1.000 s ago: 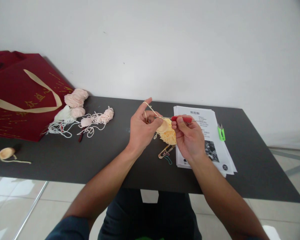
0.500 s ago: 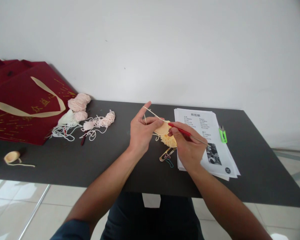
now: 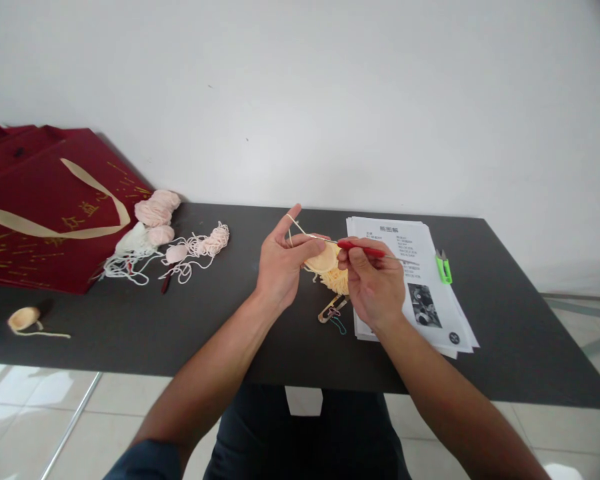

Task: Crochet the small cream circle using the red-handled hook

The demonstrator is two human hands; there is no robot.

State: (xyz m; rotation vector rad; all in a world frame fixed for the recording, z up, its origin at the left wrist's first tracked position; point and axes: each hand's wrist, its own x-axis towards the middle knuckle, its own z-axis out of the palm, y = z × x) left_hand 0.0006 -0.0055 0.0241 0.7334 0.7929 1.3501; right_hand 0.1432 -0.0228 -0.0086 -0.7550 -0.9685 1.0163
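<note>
Between thumb and fingers, my left hand (image 3: 283, 263) pinches a pale yellow crochet piece (image 3: 326, 258). A strand of yarn (image 3: 300, 229) loops round its raised index finger and runs to the piece. My right hand (image 3: 379, 287) is closed on the red handle of a crochet hook (image 3: 360, 249), whose metal tip reaches the edge of the piece by my left fingertips. Beneath the piece lies a fluffy yellow yarn bundle (image 3: 336, 283), partly hidden by my hands. Just below it are a gold-coloured metal tool (image 3: 325, 313) and small stitch markers (image 3: 338, 325).
Printed sheets (image 3: 425, 307) lie to the right, with green thread snips (image 3: 443, 268) on their edge. On the left stand dark red bags (image 3: 45, 213), beside pink yarn (image 3: 155, 208) and tangled pale yarn (image 3: 200, 243). A small crocheted cup (image 3: 25, 318) sits near the table's left front.
My right hand has rolled and shifted slightly left, so the crochet hook lies closer to level. My left hand stays almost where it was, still holding the piece.
</note>
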